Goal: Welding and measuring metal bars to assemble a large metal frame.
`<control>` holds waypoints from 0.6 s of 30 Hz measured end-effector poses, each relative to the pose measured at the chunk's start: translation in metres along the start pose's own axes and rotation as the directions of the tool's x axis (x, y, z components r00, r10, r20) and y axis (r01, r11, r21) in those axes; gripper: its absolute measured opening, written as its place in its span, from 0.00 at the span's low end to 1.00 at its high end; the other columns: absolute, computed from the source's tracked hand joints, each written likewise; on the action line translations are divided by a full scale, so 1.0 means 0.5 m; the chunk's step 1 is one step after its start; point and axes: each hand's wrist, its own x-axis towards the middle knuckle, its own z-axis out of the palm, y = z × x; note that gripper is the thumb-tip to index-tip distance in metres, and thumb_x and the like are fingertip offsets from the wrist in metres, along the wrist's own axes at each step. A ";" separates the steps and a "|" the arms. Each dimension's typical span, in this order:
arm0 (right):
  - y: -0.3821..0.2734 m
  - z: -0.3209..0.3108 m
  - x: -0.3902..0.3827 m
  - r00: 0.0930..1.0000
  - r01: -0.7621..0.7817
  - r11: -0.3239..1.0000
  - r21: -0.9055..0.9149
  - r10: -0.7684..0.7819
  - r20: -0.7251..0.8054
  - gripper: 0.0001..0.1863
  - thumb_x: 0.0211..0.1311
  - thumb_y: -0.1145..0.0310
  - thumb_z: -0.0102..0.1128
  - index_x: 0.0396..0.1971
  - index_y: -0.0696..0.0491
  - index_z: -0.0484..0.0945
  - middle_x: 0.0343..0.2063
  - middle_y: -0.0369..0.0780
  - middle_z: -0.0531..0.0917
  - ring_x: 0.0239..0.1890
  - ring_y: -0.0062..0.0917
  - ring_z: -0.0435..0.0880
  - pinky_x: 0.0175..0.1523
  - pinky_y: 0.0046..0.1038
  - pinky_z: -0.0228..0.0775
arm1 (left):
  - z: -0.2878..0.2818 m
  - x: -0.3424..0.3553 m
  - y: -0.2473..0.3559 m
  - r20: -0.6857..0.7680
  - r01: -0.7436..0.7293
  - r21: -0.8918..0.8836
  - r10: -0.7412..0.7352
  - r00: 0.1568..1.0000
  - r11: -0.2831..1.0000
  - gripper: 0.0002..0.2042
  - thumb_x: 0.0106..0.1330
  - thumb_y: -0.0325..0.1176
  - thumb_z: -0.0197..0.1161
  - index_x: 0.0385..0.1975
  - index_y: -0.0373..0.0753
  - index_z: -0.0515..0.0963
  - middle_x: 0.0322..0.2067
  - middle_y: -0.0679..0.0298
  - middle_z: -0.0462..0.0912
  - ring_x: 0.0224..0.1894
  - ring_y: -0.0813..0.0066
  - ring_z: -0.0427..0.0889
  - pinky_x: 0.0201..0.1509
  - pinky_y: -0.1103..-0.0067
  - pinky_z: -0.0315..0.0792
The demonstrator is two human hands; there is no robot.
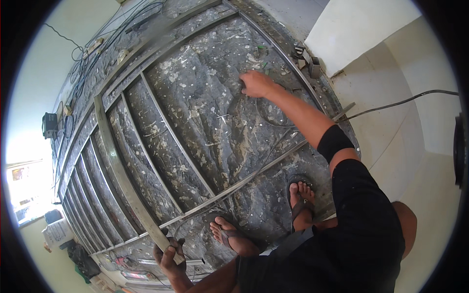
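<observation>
My left hand [171, 255] is closed round the near end of a long square metal tube [119, 168]. This tube slants up and away to the left, lying over a frame of welded metal bars [167, 128]. Out over the wide opening on the frame's right side reaches my right hand [256, 84]. Its fingers are curled together, and whatever they may hold is hidden. A dark cable [259, 113] loops on the floor sheet just below that hand; whether the fingers touch it cannot be told.
Grey spattered sheeting [215, 97] covers the floor. Tangled cables [105, 36] run along the left wall. Short metal offcuts [312, 66] lie by the white wall corner at right. A black cable [405, 101] crosses the right side. My sandalled feet [232, 234] stand at the frame's near edge.
</observation>
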 end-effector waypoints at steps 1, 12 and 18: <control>0.000 0.009 0.001 0.997 -0.077 0.996 0.041 0.076 0.014 0.16 0.51 0.65 0.62 0.38 0.57 0.81 0.41 0.55 0.82 0.48 0.45 0.81 0.54 0.41 0.74 | 0.002 -0.002 0.001 0.000 0.004 -0.017 -0.004 1.000 1.000 0.32 0.51 0.32 0.67 0.58 0.29 0.68 0.28 0.65 0.76 0.22 0.80 0.72 0.46 0.73 0.76; 0.143 -0.011 0.012 0.983 -0.136 0.974 -0.181 0.110 -0.146 0.13 0.48 0.74 0.55 0.33 0.58 0.83 0.37 0.56 0.83 0.43 0.49 0.83 0.52 0.43 0.75 | -0.011 -0.009 -0.004 0.000 0.033 0.026 -0.033 0.999 0.999 0.31 0.51 0.32 0.66 0.57 0.29 0.68 0.28 0.65 0.76 0.22 0.79 0.70 0.47 0.73 0.75; 0.145 -0.025 0.027 0.973 -0.174 0.981 0.089 0.185 -0.138 0.13 0.44 0.73 0.58 0.33 0.58 0.81 0.36 0.55 0.83 0.42 0.50 0.82 0.49 0.43 0.74 | -0.011 -0.005 -0.006 -0.027 0.038 0.025 -0.037 0.999 0.999 0.31 0.51 0.32 0.65 0.57 0.29 0.68 0.28 0.65 0.75 0.22 0.80 0.70 0.47 0.74 0.75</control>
